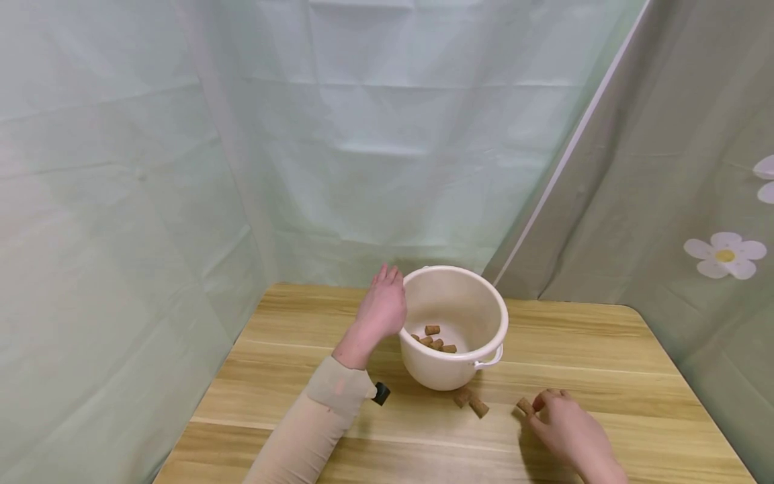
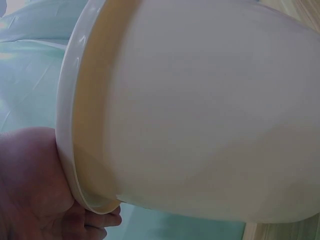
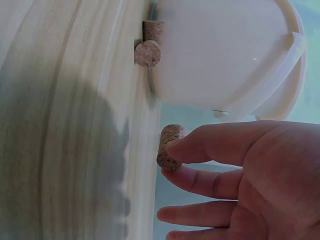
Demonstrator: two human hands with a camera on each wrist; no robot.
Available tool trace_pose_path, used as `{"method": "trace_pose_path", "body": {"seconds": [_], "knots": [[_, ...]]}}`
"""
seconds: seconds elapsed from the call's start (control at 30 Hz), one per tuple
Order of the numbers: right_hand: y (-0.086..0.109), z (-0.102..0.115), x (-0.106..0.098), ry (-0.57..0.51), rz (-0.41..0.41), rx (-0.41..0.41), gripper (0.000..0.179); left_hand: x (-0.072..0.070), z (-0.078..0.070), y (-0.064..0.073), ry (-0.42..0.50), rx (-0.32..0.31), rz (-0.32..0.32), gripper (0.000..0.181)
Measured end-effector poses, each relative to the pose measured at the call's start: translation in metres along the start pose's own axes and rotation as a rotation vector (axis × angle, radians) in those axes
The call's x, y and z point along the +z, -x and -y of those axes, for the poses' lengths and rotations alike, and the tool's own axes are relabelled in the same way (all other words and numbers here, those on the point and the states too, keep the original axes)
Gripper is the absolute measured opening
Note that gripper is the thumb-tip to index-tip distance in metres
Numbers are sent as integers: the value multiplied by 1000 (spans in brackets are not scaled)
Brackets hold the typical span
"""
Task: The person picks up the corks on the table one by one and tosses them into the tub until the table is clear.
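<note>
A white bucket (image 1: 444,366) stands on the wooden table with several corks (image 1: 437,343) lying at its bottom. My left hand (image 1: 382,306) rests against the left side of the bucket's rim, fingers extended along it. The left wrist view shows that hand (image 2: 35,185) right at the rim, with part of its fingers hidden. To the right of the bucket, my right hand (image 1: 571,430) pinches a cork (image 3: 170,147) between thumb and index finger, just over the tabletop. Its other fingers (image 3: 200,215) stay loose. Two more corks (image 1: 479,407) lie at the bucket's front base.
The bucket's handle (image 1: 491,359) hangs down at its right side. A small black block-like piece (image 1: 381,393) shows beside the left sleeve. Pale green curtains (image 1: 387,148) hang behind the table (image 1: 290,323), with a grey flowered curtain (image 1: 641,202) at the right.
</note>
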State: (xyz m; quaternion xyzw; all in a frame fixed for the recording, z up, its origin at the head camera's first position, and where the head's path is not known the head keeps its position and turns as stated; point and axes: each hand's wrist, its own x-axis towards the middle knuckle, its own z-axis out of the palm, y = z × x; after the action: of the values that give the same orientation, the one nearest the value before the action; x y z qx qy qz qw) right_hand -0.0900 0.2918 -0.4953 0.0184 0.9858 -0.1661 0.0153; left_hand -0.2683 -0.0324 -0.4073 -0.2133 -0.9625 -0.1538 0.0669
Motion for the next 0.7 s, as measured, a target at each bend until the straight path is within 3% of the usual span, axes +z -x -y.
{"method": "trace_pose_path", "body": {"seconds": [0.7], "knots": [[0, -5, -13, -30, -64, 18, 17, 1, 2, -2, 3, 2, 0, 48]]}}
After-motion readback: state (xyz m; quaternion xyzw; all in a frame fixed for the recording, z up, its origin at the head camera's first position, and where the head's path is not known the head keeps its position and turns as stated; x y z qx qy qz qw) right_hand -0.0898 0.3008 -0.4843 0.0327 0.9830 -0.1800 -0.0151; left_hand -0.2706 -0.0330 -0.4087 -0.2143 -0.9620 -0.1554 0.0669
